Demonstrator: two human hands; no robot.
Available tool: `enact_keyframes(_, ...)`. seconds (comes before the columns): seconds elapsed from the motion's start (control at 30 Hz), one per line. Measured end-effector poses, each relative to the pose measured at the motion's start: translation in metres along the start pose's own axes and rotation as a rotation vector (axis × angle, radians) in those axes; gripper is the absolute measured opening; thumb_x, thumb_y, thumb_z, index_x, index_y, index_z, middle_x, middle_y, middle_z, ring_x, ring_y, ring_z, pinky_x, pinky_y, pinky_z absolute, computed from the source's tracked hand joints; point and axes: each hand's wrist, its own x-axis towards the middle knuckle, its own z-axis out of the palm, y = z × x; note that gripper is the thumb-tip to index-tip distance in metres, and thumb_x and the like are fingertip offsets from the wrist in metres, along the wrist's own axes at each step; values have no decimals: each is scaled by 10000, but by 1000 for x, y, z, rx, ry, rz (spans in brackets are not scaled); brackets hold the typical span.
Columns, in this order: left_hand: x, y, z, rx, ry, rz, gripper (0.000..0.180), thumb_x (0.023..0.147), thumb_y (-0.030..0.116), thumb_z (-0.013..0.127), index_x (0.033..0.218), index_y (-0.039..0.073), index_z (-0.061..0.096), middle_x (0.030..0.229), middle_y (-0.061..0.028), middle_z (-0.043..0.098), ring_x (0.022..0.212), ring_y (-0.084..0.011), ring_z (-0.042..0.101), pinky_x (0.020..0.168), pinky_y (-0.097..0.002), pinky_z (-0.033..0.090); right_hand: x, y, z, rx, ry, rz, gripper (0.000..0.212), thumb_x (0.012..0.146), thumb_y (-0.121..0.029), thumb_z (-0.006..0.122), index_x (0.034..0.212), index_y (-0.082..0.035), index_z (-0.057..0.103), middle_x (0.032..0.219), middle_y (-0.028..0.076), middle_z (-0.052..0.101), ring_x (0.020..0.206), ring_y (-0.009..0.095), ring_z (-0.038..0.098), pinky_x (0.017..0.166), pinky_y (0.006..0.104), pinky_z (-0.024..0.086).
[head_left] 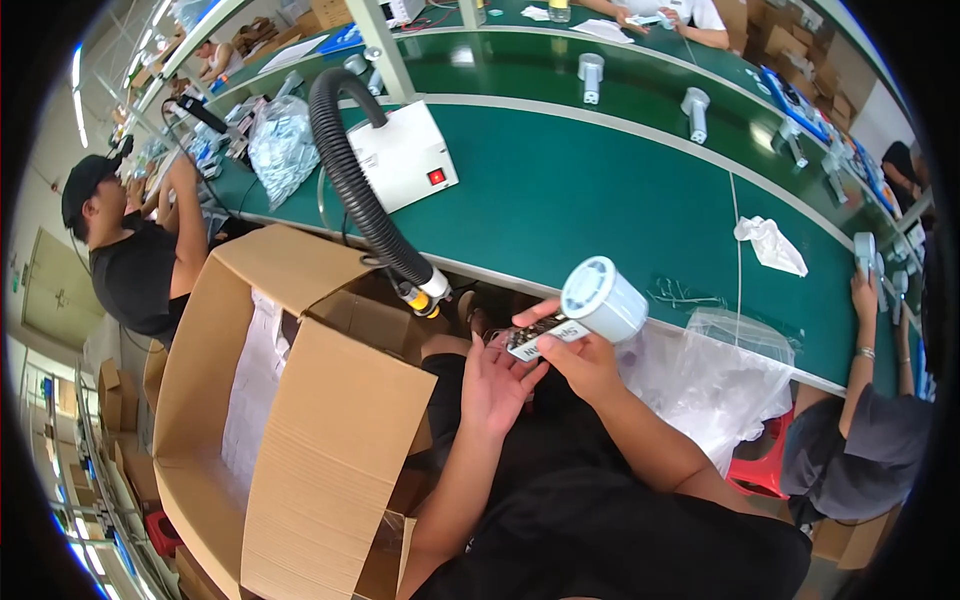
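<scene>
My right hand [585,365] grips a pale blue handheld device [605,300] with a round, drum-shaped head and a narrower handle. The head tilts up and to the right. Along the handle runs a white printed strip, with dark parts and thin wires beside it. My left hand [490,390] lies palm up just below the handle's lower end, fingers apart and close to the wires; whether they touch is hard to see. Left of my hands hangs the tip of a black corrugated hose [355,190], with a yellow and black piece at its end.
An open cardboard box [330,460] stands at my left. On the green bench [590,170] are a white unit [405,155] with a red switch, a bag of parts [283,150] and a white cloth [770,245]. Clear plastic bags [700,380] hang at the right; co-workers sit both sides.
</scene>
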Motion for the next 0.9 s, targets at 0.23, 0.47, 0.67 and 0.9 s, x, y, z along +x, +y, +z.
enact_keyframes(0.23,-5,-4,-37,10,-422,-1,504,972,484,500,1270,77,497,1100,-131,661,694,-197,620,572,-337,513,39,-55,-4,-473,-362,-229,336,876,-47,659,1202,7,598,1107,138,686,1089,211,639,915,351,510)
enact_keyframes(0.47,-5,-11,-37,89,-579,49,761,903,547,572,1378,-6,355,985,-163,639,603,-217,618,558,-325,523,32,-61,3,-432,-406,96,709,740,-237,827,1345,-38,515,1243,100,628,1066,199,633,912,347,498)
enact_keyframes(0.67,-3,5,-58,339,-256,50,736,940,683,317,1347,86,460,1297,-67,552,1170,-223,540,937,-396,465,4,-28,-21,-556,-520,256,475,788,-196,735,1200,-35,562,959,123,700,852,244,694,780,341,538)
enact_keyframes(0.9,9,-6,-91,726,-262,-97,503,1017,383,446,1442,120,396,1274,-88,561,1183,-186,536,951,-331,464,-24,38,-77,-205,-497,1347,340,953,-355,575,1080,-48,502,774,74,645,673,144,662,584,267,546)
